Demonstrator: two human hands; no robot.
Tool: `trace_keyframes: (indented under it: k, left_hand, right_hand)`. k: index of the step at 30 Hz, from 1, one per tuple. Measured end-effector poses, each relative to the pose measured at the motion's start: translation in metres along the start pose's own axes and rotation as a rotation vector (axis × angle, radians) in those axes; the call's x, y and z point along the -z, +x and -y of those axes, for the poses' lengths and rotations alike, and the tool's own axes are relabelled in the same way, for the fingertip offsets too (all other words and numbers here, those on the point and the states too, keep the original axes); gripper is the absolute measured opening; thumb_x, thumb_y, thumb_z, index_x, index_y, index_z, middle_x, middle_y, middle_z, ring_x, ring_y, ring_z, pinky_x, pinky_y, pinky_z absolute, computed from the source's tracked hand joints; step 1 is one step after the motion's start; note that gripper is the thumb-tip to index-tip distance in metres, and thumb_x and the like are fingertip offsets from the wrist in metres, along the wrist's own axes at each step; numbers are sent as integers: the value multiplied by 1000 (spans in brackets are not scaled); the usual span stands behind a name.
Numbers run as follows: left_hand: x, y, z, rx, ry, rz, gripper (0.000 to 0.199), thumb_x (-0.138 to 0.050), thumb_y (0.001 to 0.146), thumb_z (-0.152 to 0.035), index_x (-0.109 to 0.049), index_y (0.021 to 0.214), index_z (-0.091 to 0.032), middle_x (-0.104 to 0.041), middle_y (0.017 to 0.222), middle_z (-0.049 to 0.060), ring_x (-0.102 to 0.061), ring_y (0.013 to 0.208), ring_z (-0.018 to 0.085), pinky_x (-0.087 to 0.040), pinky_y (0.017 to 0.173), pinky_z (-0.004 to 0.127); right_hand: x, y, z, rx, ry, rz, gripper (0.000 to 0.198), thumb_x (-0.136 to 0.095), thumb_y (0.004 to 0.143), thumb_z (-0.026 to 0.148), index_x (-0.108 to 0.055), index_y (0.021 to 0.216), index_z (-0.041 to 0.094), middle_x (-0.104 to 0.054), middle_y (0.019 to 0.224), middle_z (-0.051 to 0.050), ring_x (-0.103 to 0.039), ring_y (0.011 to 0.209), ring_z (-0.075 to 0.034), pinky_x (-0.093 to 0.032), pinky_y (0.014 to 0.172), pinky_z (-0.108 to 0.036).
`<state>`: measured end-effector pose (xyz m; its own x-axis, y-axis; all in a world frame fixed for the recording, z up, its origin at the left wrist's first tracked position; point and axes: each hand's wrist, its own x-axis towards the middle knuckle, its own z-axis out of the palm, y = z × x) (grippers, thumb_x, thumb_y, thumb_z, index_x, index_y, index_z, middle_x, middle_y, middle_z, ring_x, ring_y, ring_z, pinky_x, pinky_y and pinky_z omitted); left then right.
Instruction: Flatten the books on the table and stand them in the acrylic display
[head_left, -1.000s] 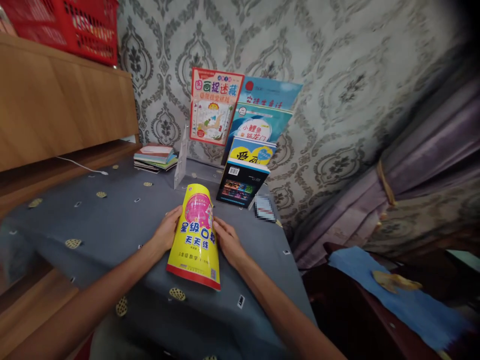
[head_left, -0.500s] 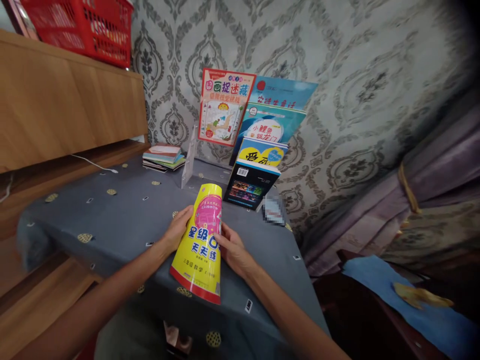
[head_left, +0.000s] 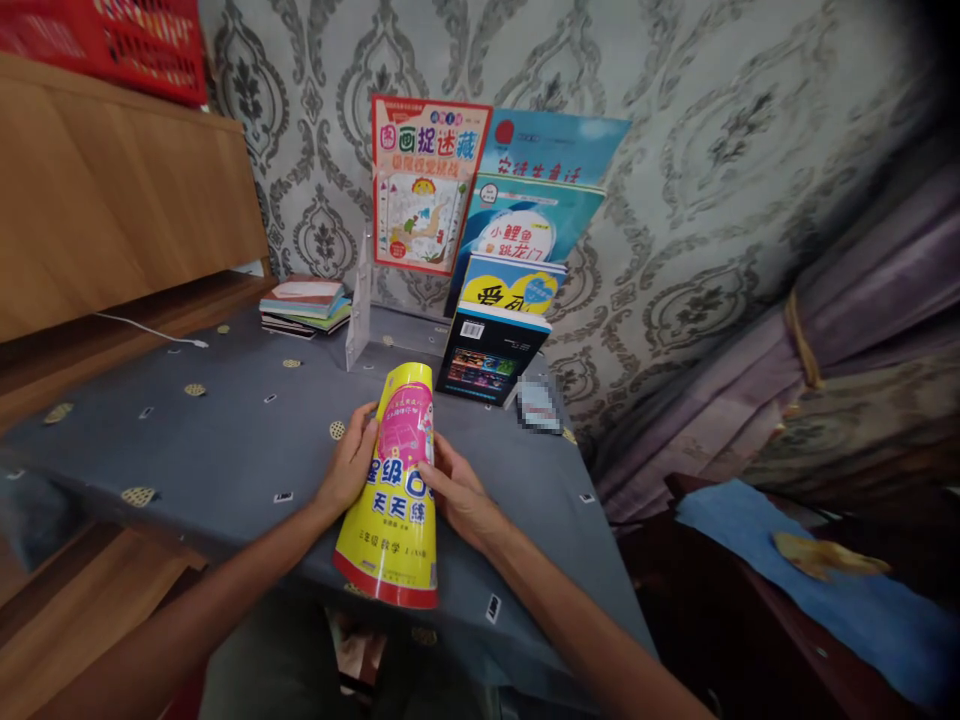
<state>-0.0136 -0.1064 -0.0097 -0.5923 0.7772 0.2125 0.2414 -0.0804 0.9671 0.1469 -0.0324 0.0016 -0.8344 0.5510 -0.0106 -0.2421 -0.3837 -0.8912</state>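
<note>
A yellow workbook (head_left: 390, 510) with a pink panel and a red lower edge is bowed into a curve between my hands, above the near part of the table. My left hand (head_left: 351, 462) grips its left side, fingers partly hidden behind it. On the right side my right hand (head_left: 459, 488) holds it, thumb on the cover. Beyond it several books stand in a rack, the frontmost a black book (head_left: 491, 360). A red-bordered picture book (head_left: 427, 190) leans at the rack's left, beside a white rack end (head_left: 358, 310).
Left of the rack lies a small stack of books (head_left: 304, 305). A white cable (head_left: 150, 330) runs over the cloth-covered table (head_left: 225, 430). The wooden cabinet (head_left: 127, 190) bears a red basket (head_left: 150, 50). At right hang purple curtains (head_left: 720, 380); a blurred-out object (head_left: 538, 405) sits beside the rack.
The view has shifted, so the rack, books and cabinet appear further left and higher. Both hands keep hold of the workbook, which looks slightly more curved.
</note>
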Motion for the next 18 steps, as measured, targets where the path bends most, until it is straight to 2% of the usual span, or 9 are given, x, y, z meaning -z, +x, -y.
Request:
trace_keyframes:
  k: [3, 8, 13, 15, 18]
  left_hand:
    - [0, 0, 2, -21, 60, -7, 39, -42, 97, -50, -54, 122, -22, -68, 108, 7, -64, 100, 22, -51, 86, 35]
    - [2, -1, -6, -76, 47, 34, 44, -44, 96, -55, -64, 111, -19, -70, 111, 9, -63, 105, 25, -49, 95, 39]
    - [2, -3, -18, 176, -194, 236, 63, -60, 83, -67, -65, 120, -17, -75, 105, 9, -69, 90, 24, -55, 78, 33]
    - [3, -2, -22, 281, -270, 318, 67, -70, 76, -64, -65, 122, -16, -76, 99, 8, -70, 81, 23, -56, 73, 32]
    - [4, 3, -29, 364, -347, 400, 60, -79, 73, -53, -68, 118, -15, -77, 93, 10, -72, 78, 23, -57, 72, 32]
  right_hand:
    - [2, 1, 0, -31, 6, 2, 81, -86, 69, 45, -51, 139, 26, -68, 128, -7, -66, 116, -29, -53, 102, -44]
    - [3, 0, -1, -65, -10, 12, 90, -85, 71, 48, -42, 147, 27, -67, 131, -7, -66, 116, -28, -52, 104, -44]
    - [1, -2, -1, -64, -47, -5, 93, -81, 76, 52, -34, 153, 29, -61, 139, -8, -64, 120, -27, -51, 105, -44]
    - [2, -1, -1, -37, -67, -22, 93, -79, 78, 53, -31, 154, 29, -58, 143, -8, -62, 121, -26, -50, 106, -44]
    - [5, 1, 0, 19, -110, -47, 95, -77, 80, 55, -27, 157, 29, -57, 143, -10, -64, 117, -26, -51, 105, -46]
